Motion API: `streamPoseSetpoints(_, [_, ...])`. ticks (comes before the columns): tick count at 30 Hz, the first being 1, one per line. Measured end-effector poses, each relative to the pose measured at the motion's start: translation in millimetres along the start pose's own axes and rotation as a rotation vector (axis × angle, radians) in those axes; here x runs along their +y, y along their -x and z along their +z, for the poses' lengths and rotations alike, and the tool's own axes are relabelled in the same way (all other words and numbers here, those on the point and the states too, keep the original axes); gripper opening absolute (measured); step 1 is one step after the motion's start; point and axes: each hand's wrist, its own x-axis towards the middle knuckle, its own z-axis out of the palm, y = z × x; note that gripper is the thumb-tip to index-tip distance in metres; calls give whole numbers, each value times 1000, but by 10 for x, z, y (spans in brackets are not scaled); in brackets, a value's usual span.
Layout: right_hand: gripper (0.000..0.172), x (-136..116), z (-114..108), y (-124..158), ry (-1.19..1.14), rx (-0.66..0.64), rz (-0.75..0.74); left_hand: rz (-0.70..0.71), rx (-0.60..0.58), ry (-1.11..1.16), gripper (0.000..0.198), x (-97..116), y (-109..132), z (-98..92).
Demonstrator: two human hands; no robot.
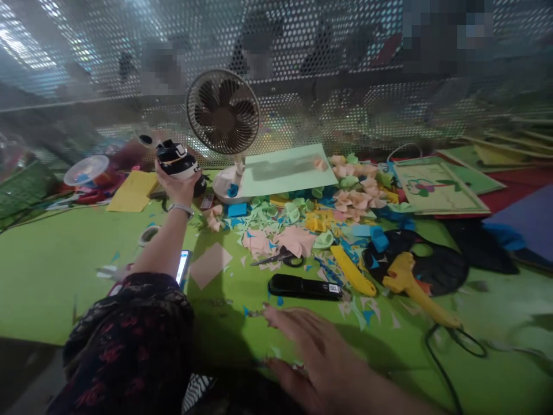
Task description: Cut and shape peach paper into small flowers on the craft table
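Observation:
My left hand (pixel 175 184) is stretched out to the back left, its fingers wrapped round a black-and-white bottle (pixel 177 158) with a black top. The bottle's lower part is partly hidden. My right hand (pixel 309 340) hovers low at the front edge with fingers extended and thumb apart, holding nothing. Just beyond it lies a black stapler (pixel 302 286). Past the stapler are dark scissors (pixel 283 257) and a yellow-handled cutter (pixel 352 271). A pink paper square (pixel 210 265) and a phone (pixel 183 266) lie beside my left forearm.
A small fan (pixel 223 112) stands at the back, with a pale green sheet (pixel 289 169) beside it. Cut paper pieces (pixel 276 213) cover the middle. A yellow glue gun (pixel 419 291) with a black cord lies right, near a framed paper picture (pixel 438 187).

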Motion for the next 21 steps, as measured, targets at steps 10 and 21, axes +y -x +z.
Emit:
streamPoseSetpoints(10, [48, 11, 195, 43, 52, -230, -85, 6, 132, -119, 119, -322, -2, 193])
streamPoseSetpoints(21, [49, 56, 231, 33, 63, -303, -82, 57, 139, -52, 120, -170, -238, 43])
